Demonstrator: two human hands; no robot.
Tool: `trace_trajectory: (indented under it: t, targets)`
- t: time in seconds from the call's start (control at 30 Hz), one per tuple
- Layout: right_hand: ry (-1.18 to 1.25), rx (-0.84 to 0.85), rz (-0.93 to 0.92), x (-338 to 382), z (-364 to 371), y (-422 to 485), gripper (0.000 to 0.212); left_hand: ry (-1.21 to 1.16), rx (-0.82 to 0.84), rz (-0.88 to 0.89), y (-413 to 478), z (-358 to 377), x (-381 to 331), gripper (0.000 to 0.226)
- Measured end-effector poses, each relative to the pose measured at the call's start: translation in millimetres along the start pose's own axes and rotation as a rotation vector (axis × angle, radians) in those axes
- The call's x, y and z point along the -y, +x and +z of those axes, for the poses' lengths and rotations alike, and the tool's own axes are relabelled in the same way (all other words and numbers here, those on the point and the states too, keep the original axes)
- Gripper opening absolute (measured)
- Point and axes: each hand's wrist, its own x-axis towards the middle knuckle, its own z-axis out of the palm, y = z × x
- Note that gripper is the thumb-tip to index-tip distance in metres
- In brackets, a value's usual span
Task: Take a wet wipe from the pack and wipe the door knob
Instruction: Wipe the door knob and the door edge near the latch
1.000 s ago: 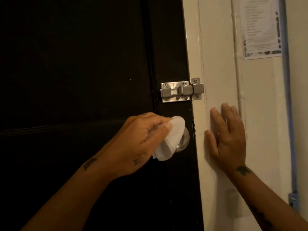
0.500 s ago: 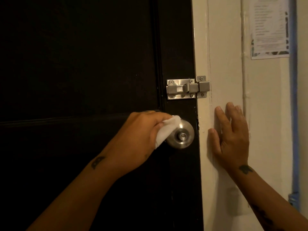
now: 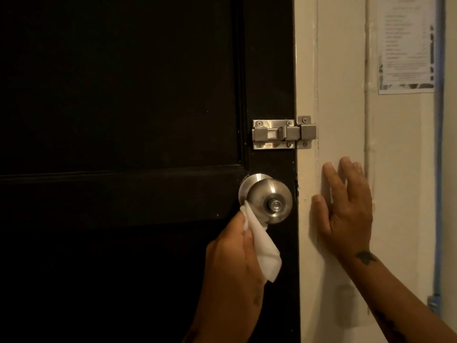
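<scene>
A round steel door knob [image 3: 268,198] sits on the right edge of a dark door [image 3: 123,107]. My left hand [image 3: 235,263] is below the knob and grips a white wet wipe [image 3: 340,251]. The wipe's top edge presses against the knob's lower left side, and its loose end hangs down to the right. My right hand [image 3: 346,214] rests flat on the cream door frame [image 3: 308,70], fingers spread, holding nothing. The wipe pack is out of sight.
A steel slide bolt [image 3: 283,134] spans door and frame just above the knob. On the cream wall to the right hang a printed paper notice [image 3: 406,45] and a blue vertical conduit [image 3: 439,144].
My left hand has slid with the wipe from over the knob's top and left side down to beneath it, baring the knob's face. The right hand stays on the frame.
</scene>
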Motion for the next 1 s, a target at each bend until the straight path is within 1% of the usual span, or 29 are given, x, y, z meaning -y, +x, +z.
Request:
trace_trajectory:
  t: [0.07, 0.1, 0.17, 0.2, 0.23, 0.3, 0.33, 0.4, 0.47, 0.5, 0.53, 0.57, 0.63, 0.7, 0.77, 0.87, 1.0]
  targets:
    - [-0.007, -0.001, -0.004, -0.8, 0.7, 0.2, 0.054, -0.079, -0.075, 0.06, 0.3, 1.6, 6.7, 0.041]
    - [-0.01, -0.001, -0.004, -1.3, 0.8, 0.2, 0.054, -0.045, -0.135, 0.105, 2.7, 2.9, 6.6, 0.035]
    - [-0.012, 0.0, -0.001, -1.5, 0.8, -0.1, 0.054, 0.109, -0.221, 0.212, 5.5, 5.0, 6.3, 0.038]
    - [-0.01, -0.001, 0.0, -1.2, 0.8, -0.5, 0.054, 0.146, -0.206, 0.257, 4.6, 6.5, 5.5, 0.045]
    - [-0.008, -0.003, 0.0, -0.9, 1.1, -0.5, 0.054, 0.174, -0.157, 0.281, 3.2, 7.7, 7.5, 0.052]
    - [-0.01, -0.007, -0.005, -1.0, 1.4, -0.4, 0.054, 0.244, -0.094, 0.316, 2.4, 3.9, 6.8, 0.057]
    - [-0.012, -0.009, -0.008, -1.3, 1.5, -0.1, 0.053, 0.259, -0.063, 0.325, 5.2, 0.9, 3.8, 0.056]
    - [-0.016, -0.01, -0.012, -1.7, 1.7, 0.7, 0.053, 0.3, -0.025, 0.363, 18.7, -7.3, -6.2, 0.039]
    - [-0.021, -0.002, -0.004, -0.8, 1.1, 0.8, 0.054, 0.443, 0.019, 0.441, 29.9, -9.3, -9.5, 0.053]
    - [-0.024, 0.002, 0.0, -0.5, 0.6, 0.8, 0.054, 0.527, 0.063, 0.467, 32.7, -11.2, -11.3, 0.057]
    - [-0.026, 0.004, 0.001, -0.6, 0.2, 0.7, 0.054, 0.595, 0.082, 0.48, 33.3, -13.7, -10.7, 0.054]
    - [-0.026, 0.004, 0.001, -0.8, 0.1, 0.8, 0.054, 0.604, 0.095, 0.465, 29.0, -15.5, -7.0, 0.049]
    - [-0.027, 0.002, -0.002, -0.7, 0.0, 0.9, 0.053, 0.569, 0.038, 0.455, 13.1, -15.2, 3.1, 0.046]
    - [-0.027, -0.005, -0.003, -0.6, 0.1, 0.7, 0.053, 0.571, 0.005, 0.455, -2.9, -11.2, 10.7, 0.05]
    - [-0.028, -0.003, 0.002, -0.3, 0.3, 0.6, 0.053, 0.59, 0.009, 0.428, -14.1, -4.0, 10.3, 0.056]
    - [-0.028, 0.002, 0.003, -0.3, 0.0, 0.8, 0.053, 0.598, 0.028, 0.365, -22.5, 8.8, 2.6, 0.056]
    - [-0.013, -0.003, 0.002, 0.0, 0.0, 0.3, 0.053, 0.583, 0.0, 0.259, -25.1, 22.2, -9.4, 0.055]
